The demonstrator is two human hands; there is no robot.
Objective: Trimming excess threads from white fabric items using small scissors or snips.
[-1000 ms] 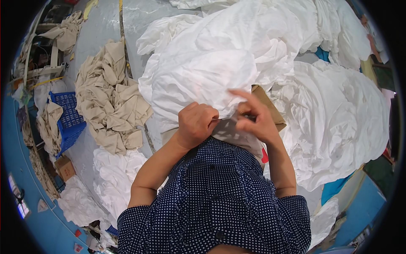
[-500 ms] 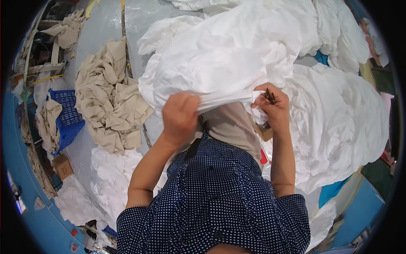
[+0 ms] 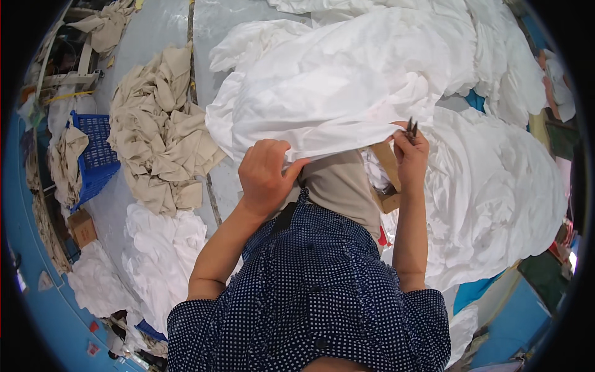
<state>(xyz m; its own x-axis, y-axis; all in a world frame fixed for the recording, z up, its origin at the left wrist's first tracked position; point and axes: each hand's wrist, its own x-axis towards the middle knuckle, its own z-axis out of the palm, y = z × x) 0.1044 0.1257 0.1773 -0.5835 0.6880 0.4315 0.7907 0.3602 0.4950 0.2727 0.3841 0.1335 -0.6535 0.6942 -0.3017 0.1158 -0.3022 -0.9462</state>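
Note:
A large white cloth (image 3: 334,93) lies bunched up in front of me, its near edge drawn across my lap. My left hand (image 3: 265,177) is closed on that edge at its left end, thumb below and fingers curled over the top. At the other end, my right hand (image 3: 411,155) pinches the corner of the same edge. Small dark thread snips (image 3: 411,128) are also held in my right hand, their points sticking up past the fingers. Between the hands the edge is stretched in a nearly straight line.
More white cloth (image 3: 496,192) is heaped at the right. On the left lie a beige cloth pile (image 3: 164,133) and a blue plastic basket (image 3: 96,155). Nearer sits another white heap (image 3: 164,254). A cardboard box (image 3: 389,201) stands by my right forearm.
My right hand has moved slightly up and right with the cloth corner, and the snips now point upward. The left hand's thumb has spread further from its fingers.

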